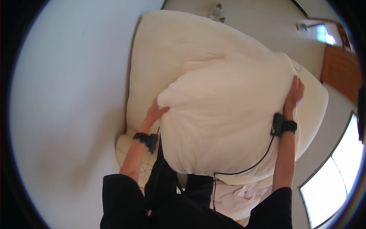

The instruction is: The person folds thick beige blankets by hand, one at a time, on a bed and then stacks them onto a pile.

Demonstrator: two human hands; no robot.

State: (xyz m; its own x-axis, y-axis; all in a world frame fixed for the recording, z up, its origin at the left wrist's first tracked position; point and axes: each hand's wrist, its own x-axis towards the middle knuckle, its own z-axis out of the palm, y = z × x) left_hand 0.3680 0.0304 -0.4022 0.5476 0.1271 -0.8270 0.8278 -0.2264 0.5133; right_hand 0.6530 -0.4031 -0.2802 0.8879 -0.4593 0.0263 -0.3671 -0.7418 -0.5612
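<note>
A large, plump cream cushion point(225, 114) takes up the middle of the view, in front of my body. My left hand point(155, 111) grips its left edge, thumb over the top and fingers partly hidden behind the fabric. On the far right side, my right hand point(294, 93) is closed around the cushion's edge near its upper corner. Creases run across the cover from the left grip. Beneath and beyond it lies a wide cream padded seat or mattress point(171, 36); which of these I cannot tell.
A pale wall point(68, 95) rises along the left. A cream piece with a grid pattern point(124, 149) lies beside my left forearm, and crumpled pale cloth point(238, 196) lies below the cushion. Shoes point(217, 14) stand on the far floor. A wooden cabinet point(341, 66) is at right.
</note>
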